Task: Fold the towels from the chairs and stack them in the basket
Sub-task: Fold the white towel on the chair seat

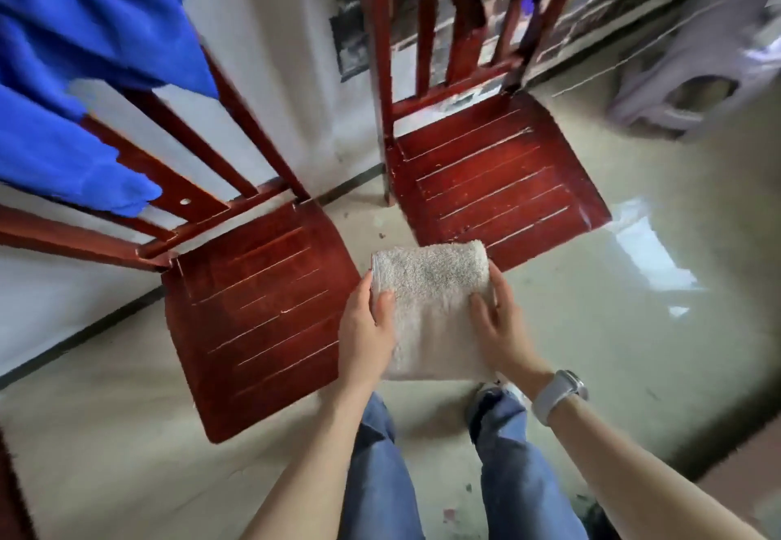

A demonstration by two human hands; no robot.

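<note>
A folded cream towel is held in the air in front of me, between two red wooden chairs. My left hand grips its left edge, thumb on top and fingers underneath. My right hand holds the right edge the same way. A blue towel hangs over the backrest of the left chair. The right chair has a bare seat. No basket is in view.
A pale plastic stool stands at the upper right on the shiny tiled floor. A white wall runs behind the left chair. My legs in blue jeans and a shoe show below the towel.
</note>
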